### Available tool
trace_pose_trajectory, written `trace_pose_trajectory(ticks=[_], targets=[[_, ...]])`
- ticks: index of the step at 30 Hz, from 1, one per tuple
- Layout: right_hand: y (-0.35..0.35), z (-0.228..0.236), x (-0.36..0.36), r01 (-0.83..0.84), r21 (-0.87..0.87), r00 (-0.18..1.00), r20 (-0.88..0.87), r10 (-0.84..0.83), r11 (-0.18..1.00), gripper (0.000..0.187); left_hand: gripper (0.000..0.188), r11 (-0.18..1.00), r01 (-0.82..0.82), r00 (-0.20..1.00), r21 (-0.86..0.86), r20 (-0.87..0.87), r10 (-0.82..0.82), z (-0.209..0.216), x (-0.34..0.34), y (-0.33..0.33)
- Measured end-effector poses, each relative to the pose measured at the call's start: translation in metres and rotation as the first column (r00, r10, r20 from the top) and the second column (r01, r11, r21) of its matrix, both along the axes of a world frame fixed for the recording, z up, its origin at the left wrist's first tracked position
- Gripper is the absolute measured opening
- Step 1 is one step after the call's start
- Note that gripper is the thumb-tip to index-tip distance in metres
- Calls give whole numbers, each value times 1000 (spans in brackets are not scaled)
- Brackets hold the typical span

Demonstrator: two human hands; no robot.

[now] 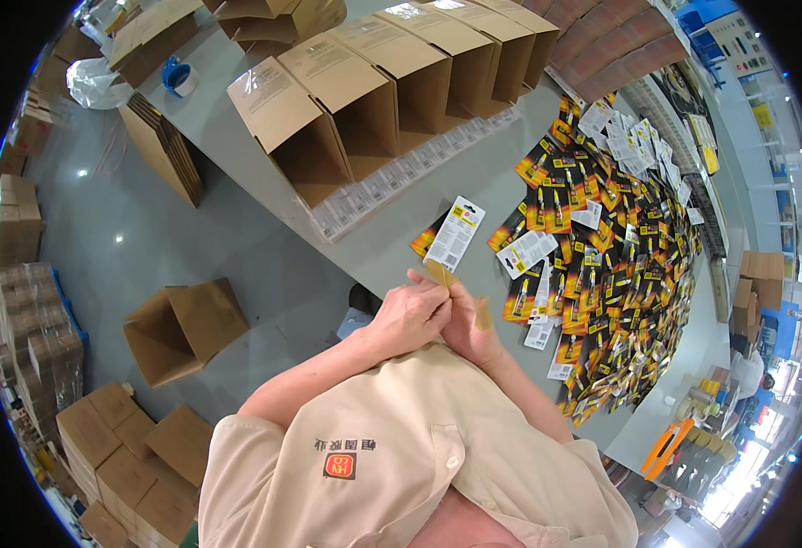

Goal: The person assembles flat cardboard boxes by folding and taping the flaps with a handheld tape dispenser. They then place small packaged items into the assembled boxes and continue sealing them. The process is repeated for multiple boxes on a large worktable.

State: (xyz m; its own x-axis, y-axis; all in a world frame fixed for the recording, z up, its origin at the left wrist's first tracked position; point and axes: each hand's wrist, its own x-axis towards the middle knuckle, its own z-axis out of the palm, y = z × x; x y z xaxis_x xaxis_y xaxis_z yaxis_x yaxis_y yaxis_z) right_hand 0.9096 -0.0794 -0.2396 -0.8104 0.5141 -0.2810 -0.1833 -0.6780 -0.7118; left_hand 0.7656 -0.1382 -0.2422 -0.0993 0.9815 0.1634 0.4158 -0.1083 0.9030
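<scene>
On the table (237,137) | open cartons (364,91) (contents unseen) | left hand (410,315), right hand (467,320) pinch tan strip (439,272)

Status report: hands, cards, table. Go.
Left hand and right hand together, pinching one card. Card pile at right. Open boxes behind.

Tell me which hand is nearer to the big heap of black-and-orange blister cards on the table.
Right. The right hand is beside the near edge of the heap of blister cards, with the first cards just past its fingers. The left hand is on the far side of the right one, farther from the heap.
</scene>
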Motion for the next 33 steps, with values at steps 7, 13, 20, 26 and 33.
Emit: trace_pose_trajectory(ticks=[7, 13, 20, 26, 33], targets=[[17, -12, -1, -93, 452, 979, 203, -1, 887, 105, 15, 964, -17, 984, -265, 164, 62, 0, -15, 18], [30, -12, 0, -559, 815, 779, 580, -238, 153, 90, 28, 826, -66, 893, -559, 336, 299, 9, -32, 17], [31, -22, 0, -800, 581, 595, 730, -337, -153, 66, 34, 743, 68, 916, -666, 337, 218, -8, -32, 29], [24, -35, 7, -789, 595, 558, 799, -226, 155, 62, 29, 827, 64, 918, -559, 357, 171, -11, -26, 22], [53, -90, -30, -461, 845, 474, 493, -730, 272, 36, 26, 774, 25, 781, -633, 496, 381, -44, -42, 25]])
